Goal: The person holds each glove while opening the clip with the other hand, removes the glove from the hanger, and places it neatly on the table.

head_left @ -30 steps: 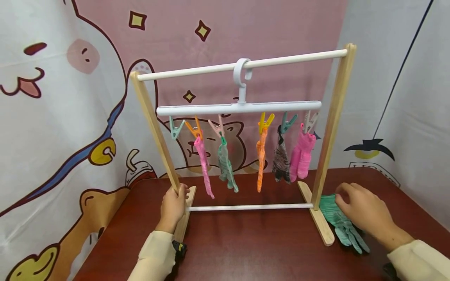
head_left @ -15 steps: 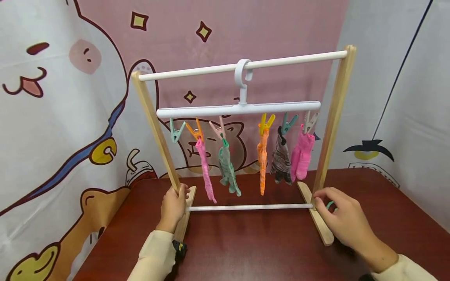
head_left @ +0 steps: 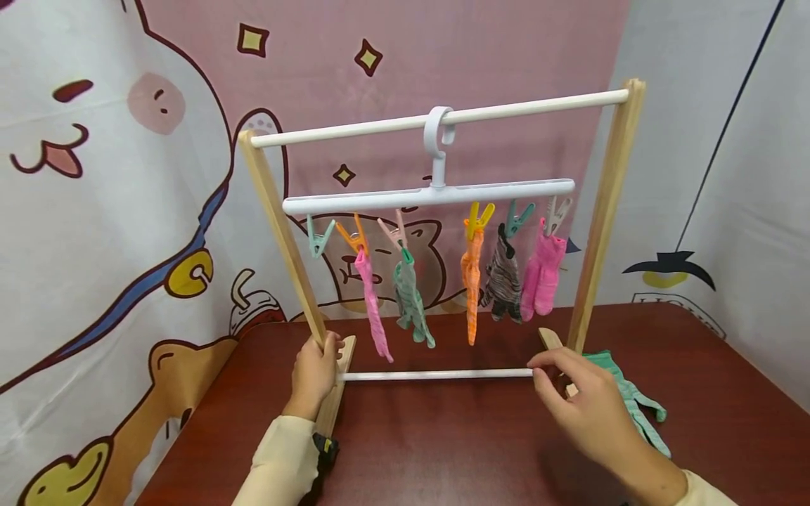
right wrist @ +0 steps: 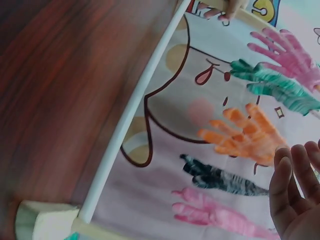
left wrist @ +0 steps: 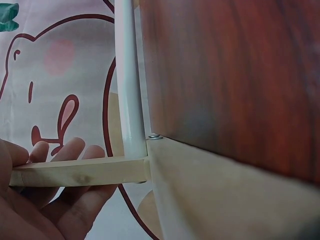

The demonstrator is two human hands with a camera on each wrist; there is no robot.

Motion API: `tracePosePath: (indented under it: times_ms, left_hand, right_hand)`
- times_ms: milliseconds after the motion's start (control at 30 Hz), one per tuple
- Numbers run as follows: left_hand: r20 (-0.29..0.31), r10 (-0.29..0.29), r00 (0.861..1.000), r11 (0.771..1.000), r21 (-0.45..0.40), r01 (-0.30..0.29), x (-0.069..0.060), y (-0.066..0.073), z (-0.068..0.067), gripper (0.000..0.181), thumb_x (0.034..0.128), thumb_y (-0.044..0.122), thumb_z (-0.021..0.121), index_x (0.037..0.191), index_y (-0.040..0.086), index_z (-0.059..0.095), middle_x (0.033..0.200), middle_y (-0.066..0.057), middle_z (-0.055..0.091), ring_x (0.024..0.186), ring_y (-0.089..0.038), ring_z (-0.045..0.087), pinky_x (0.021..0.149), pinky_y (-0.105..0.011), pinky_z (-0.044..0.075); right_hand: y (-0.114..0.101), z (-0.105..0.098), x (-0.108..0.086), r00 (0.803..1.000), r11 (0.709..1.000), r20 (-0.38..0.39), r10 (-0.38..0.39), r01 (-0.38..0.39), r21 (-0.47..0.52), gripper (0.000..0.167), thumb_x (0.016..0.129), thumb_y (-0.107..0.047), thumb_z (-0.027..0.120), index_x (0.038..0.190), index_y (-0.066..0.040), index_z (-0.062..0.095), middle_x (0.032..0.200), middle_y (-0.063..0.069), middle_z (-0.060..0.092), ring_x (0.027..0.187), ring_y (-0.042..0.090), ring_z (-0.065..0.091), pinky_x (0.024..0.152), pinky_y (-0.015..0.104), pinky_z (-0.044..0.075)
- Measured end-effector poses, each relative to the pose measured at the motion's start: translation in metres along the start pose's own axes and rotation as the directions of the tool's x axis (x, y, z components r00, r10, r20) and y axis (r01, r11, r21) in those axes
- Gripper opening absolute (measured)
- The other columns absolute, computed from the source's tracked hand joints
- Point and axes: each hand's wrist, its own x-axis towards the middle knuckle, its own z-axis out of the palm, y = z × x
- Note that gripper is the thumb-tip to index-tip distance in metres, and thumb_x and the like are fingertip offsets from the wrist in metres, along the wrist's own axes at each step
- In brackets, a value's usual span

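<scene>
My left hand [head_left: 311, 376] grips the left post [head_left: 281, 225] of a wooden drying rack near its foot. In the left wrist view its fingers wrap the post [left wrist: 82, 171]. My right hand [head_left: 588, 404] hovers before the right post, by the end of the white lower bar [head_left: 436, 375]; its fingers are loosely bent with nothing between them. From the top rod hangs a white hanger [head_left: 436, 196] with several clips. They hold a pink glove [head_left: 375, 309], a green glove [head_left: 411, 299], an orange glove [head_left: 472, 281], a dark striped glove [head_left: 506, 277] and another pink glove [head_left: 545, 274].
A mint clip [head_left: 319, 242] at the hanger's left end holds nothing. Another green glove [head_left: 639, 404] lies on the dark red table [head_left: 455, 443], right of the rack and partly behind my right hand. A printed cartoon cloth [head_left: 506, 42] covers the wall behind.
My right hand has moved left, from above the glove on the table to in front of the right post. My left hand keeps its grip. The hanging gloves sway slightly.
</scene>
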Motion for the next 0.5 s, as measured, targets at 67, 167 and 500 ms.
tracePosePath:
  times_ms: [67,167,500]
  left_hand:
    - [0.0,-0.007,1.0,1.0,0.003,0.007,-0.001,0.0,0.0,0.042,0.1077,0.042,0.038,0.111,0.015,0.069,0.104,-0.006,0.077,0.093,-0.021,0.074,0.076,-0.045,0.05]
    - [-0.008,-0.009,1.0,1.0,-0.003,0.009,-0.001,0.0,0.001,0.04,0.1077,0.042,0.038,0.109,0.016,0.069,0.104,-0.005,0.077,0.093,-0.021,0.074,0.077,-0.045,0.05]
    - [0.002,-0.013,1.0,1.0,0.004,0.013,0.0,0.001,0.001,0.041,0.1077,0.041,0.038,0.111,0.014,0.069,0.104,-0.006,0.077,0.094,-0.022,0.074,0.078,-0.046,0.05]
  right_hand:
    - [-0.005,0.002,0.001,1.0,1.0,0.005,-0.004,0.004,0.009,0.032,0.078,0.008,0.073,0.093,-0.02,0.069,0.078,-0.013,0.058,0.06,-0.003,0.044,0.052,0.012,0.035]
    - [-0.011,0.005,0.004,1.0,1.0,0.005,-0.026,0.026,0.008,0.031,0.078,0.007,0.073,0.093,-0.02,0.069,0.08,-0.011,0.062,0.061,-0.004,0.046,0.055,0.011,0.037]
    - [-0.031,0.018,0.011,0.997,0.997,0.048,-0.053,0.05,0.055,0.029,0.082,0.003,0.072,0.095,-0.023,0.069,0.09,-0.013,0.068,0.081,-0.003,0.058,0.072,0.014,0.045]
